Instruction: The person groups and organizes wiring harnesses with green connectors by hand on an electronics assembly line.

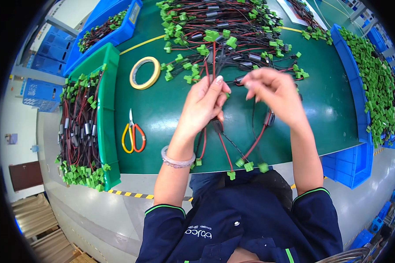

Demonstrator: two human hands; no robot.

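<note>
Above the mat [162,109], left hand [204,103] pinches a wire bundle [219,131]; right hand [274,90] fingers press together on one strand. Hanging connectors [249,166] may snag the pile [232,30] behind, tangling leads.

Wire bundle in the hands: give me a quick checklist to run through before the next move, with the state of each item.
1. Left hand closed around the wire bundle: ok.
2. Right hand pinching wires at its fingertips: cannot tell, blurred.
3. Green connectors at the bundle's lower ends hang free past the table edge: ok.
4. Bundle separate from the wire pile behind: cannot tell, strands overlap.
5. Scissors and tape roll lying on the table to the left, apart from both hands: ok.
6. Green tray of finished-looking harnesses on the left: full, some connectors spilling over its near end: not ok.
</note>
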